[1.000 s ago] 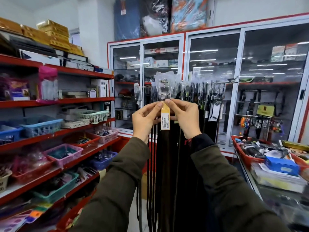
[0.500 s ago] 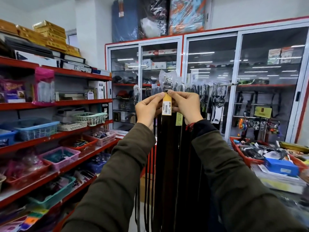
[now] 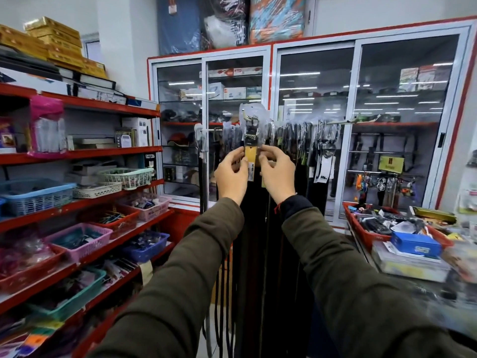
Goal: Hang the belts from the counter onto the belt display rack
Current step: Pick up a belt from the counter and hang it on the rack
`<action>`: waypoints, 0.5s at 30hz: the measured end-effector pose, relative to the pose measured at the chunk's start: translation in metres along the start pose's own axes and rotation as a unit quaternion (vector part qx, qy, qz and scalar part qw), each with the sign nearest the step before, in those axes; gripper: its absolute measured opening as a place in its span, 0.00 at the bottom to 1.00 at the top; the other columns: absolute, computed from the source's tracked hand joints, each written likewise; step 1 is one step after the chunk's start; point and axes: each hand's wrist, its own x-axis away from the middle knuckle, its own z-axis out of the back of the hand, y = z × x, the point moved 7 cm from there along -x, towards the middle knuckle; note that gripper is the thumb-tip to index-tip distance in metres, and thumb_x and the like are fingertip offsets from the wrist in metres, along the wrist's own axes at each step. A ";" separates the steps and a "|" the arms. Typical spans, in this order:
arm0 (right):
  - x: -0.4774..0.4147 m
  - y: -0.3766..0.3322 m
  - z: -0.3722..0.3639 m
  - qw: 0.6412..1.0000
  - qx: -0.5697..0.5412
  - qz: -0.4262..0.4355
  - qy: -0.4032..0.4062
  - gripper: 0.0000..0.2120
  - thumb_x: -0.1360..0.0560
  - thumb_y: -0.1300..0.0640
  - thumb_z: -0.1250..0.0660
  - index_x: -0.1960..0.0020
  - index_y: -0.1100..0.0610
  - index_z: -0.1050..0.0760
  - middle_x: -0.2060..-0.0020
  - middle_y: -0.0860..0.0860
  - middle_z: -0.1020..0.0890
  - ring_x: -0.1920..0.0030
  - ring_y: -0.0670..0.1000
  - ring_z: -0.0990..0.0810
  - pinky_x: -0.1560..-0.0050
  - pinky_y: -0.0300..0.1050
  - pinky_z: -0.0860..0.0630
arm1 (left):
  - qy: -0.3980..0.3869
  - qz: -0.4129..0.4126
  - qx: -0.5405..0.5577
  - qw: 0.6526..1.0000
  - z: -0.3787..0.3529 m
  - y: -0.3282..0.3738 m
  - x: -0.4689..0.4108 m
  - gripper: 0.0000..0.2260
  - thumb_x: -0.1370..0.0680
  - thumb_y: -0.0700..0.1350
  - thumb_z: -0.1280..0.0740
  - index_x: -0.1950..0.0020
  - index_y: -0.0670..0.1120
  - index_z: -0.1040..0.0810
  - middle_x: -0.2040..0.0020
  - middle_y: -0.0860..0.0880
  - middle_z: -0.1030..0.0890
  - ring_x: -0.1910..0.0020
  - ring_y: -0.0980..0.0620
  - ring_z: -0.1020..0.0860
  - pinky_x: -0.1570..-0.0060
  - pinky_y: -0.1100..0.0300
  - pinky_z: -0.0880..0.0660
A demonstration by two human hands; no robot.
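Far left, red shelves (image 3: pixel 77 202) carry plastic baskets (image 3: pixel 36 195) of small goods, w/ gold boxes (image 3: pixel 51 40) stacked on top. At center your left hand (image 3: pixel 232 174) and right hand (image 3: pixel 277 174) are raised side by side, fingertips pinched on the belt (image 3: pixel 251 136) just below its buckle, one hand on each side of the yellow price tag (image 3: pixel 251 161) that dangles between them. The buckle end, wrapped in clear plastic, stands up above your fingers at about the level of the display rack (image 3: pixel 333 122); whether it's hooked on the bar can't be told from this angle. The dark strap drops straight down between your olive sleeves (image 3: pixel 180 280). Just behind and to the right, a dense row of hung belts (image 3: pixel 296 140) fills the rack, in front of a glass-door cabinet (image 3: pixel 356 125). Near right, the counter (image 3: pixel 413 288) holds a red tray (image 3: pixel 366 236) of mixed items and a blue box (image 3: pixel 415 244); that edge is blurred.
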 end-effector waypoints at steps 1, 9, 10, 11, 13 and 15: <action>0.009 -0.001 0.007 0.999 0.019 0.033 0.012 0.14 0.20 0.62 0.37 0.35 0.57 0.22 0.42 0.55 0.17 0.46 0.52 0.17 0.40 0.51 0.20 | 0.001 -0.030 -0.014 0.999 -0.002 0.000 0.009 0.16 0.19 0.40 0.35 0.31 0.44 0.22 0.36 0.46 0.18 0.39 0.51 0.20 0.35 0.56 0.23; 0.078 0.042 0.073 0.956 0.231 0.165 0.068 0.23 0.17 0.55 0.42 0.22 0.54 0.37 0.22 0.52 0.36 0.20 0.55 0.41 0.19 0.56 0.46 | -0.023 -0.178 -0.261 0.948 -0.036 -0.011 0.104 0.23 0.17 0.47 0.40 0.21 0.50 0.35 0.19 0.49 0.39 0.18 0.48 0.47 0.19 0.47 0.51; 0.086 0.051 0.084 0.952 0.254 0.159 0.065 0.24 0.17 0.55 0.42 0.22 0.54 0.38 0.20 0.52 0.38 0.18 0.56 0.45 0.18 0.57 0.51 | -0.034 -0.180 -0.272 0.945 -0.043 -0.014 0.118 0.23 0.17 0.48 0.40 0.21 0.50 0.36 0.18 0.49 0.41 0.17 0.47 0.49 0.19 0.46 0.53; 0.095 0.059 0.094 0.948 0.273 0.153 0.062 0.25 0.17 0.54 0.42 0.21 0.53 0.39 0.20 0.52 0.40 0.18 0.56 0.47 0.18 0.57 0.55 | -0.045 -0.178 -0.278 0.943 -0.050 -0.017 0.132 0.23 0.17 0.48 0.40 0.21 0.50 0.37 0.18 0.49 0.42 0.17 0.47 0.50 0.19 0.46 0.55; 0.114 0.076 0.116 0.940 0.307 0.139 0.054 0.25 0.17 0.53 0.41 0.21 0.53 0.39 0.19 0.52 0.42 0.17 0.57 0.50 0.18 0.57 0.58 | -0.070 -0.176 -0.284 0.940 -0.067 -0.024 0.159 0.24 0.17 0.48 0.40 0.20 0.50 0.38 0.17 0.49 0.43 0.17 0.46 0.52 0.19 0.45 0.56; 0.136 0.092 0.138 0.932 0.338 0.123 0.042 0.25 0.17 0.53 0.41 0.21 0.52 0.39 0.18 0.52 0.43 0.17 0.57 0.51 0.19 0.60 0.59 | -0.096 -0.169 -0.281 0.940 -0.085 -0.032 0.188 0.24 0.17 0.48 0.40 0.20 0.50 0.38 0.17 0.49 0.45 0.17 0.47 0.54 0.19 0.45 0.57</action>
